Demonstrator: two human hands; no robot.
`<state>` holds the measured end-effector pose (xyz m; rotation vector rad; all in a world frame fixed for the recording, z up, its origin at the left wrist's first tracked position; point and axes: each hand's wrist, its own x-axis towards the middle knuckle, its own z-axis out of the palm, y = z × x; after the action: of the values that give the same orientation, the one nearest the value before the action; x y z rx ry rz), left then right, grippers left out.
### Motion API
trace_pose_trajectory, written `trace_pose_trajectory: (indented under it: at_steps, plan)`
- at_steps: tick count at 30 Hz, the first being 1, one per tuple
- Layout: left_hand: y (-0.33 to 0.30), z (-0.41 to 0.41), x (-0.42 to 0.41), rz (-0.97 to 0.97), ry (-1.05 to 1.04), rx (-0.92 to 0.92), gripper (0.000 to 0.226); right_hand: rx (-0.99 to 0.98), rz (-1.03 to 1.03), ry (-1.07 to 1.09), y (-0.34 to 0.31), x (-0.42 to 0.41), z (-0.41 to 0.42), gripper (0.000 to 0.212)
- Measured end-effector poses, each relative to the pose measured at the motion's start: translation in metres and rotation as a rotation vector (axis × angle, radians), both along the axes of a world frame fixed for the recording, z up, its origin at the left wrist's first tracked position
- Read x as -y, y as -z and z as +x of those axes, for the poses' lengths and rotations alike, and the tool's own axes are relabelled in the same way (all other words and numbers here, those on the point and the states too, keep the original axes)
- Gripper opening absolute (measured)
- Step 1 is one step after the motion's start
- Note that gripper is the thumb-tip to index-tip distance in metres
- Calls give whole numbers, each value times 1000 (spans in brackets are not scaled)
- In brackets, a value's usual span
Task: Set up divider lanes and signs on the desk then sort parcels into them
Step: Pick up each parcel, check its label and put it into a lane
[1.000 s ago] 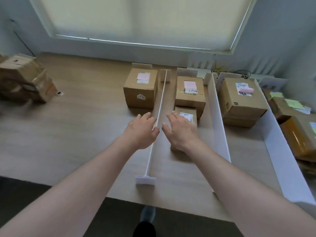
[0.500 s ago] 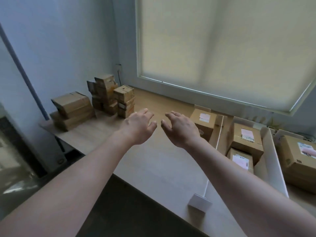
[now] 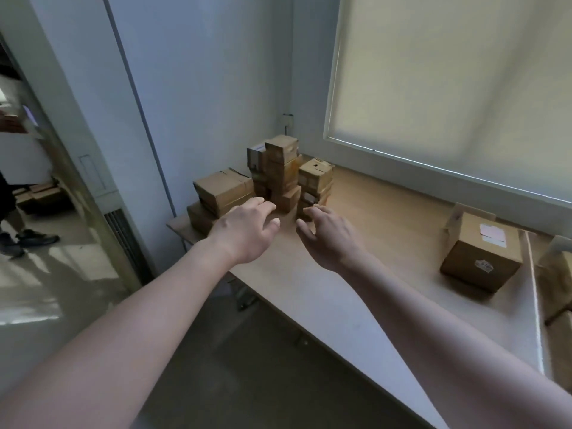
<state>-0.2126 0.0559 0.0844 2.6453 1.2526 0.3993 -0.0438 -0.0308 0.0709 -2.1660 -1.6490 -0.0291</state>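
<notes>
A pale wood-grain desk (image 3: 365, 249) with a smooth matte top runs along a wall under a window covered by a cream roller blind (image 3: 448, 88). At the far left end of the desk, in the corner of the room, stands a pile of brown cardboard parcels (image 3: 278, 178): small, square-edged boxes stacked unevenly in short towers, some sealed with glossy tape. Just left of those towers, two wider, flatter boxes lie one on the other.

Two bare forearms reach from the bottom edge toward that pile. The left hand (image 3: 244, 232) hovers palm down in front of the pile, fingers spread and loosely bent, holding nothing. The right hand (image 3: 325, 236) hovers just beside it, also palm down with fingers relaxed and slightly curled, holding nothing; its fingertips are near the lowest boxes of the pile, and contact cannot be told. A narrow gap separates the two hands.

Well to the right of the pile, a single cube-shaped cardboard parcel (image 3: 483, 261) sits on the desk, with a pale pink and white label on top and a small sticker on its front face. Just right of it, a thin white divider strip (image 3: 534, 292) stands on edge, running toward the near desk edge. Beyond the strip, parts of more brown boxes show, cut off by the picture's edge.

Left of the pile, past a grey wall, is a shiny floor (image 3: 46, 274).
</notes>
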Motion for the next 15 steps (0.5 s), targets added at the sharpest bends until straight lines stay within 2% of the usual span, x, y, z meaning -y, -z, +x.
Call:
trace_pose_trajectory:
  at_steps: [6,15]
  plan:
    - [22,-23,-113,-39,-46,-15,52,-52,-37,-34,32,-125,-19,45]
    - [73,-15,-315,-148,-89,-93,50,-156,-171,-68,100,-340,-13,47]
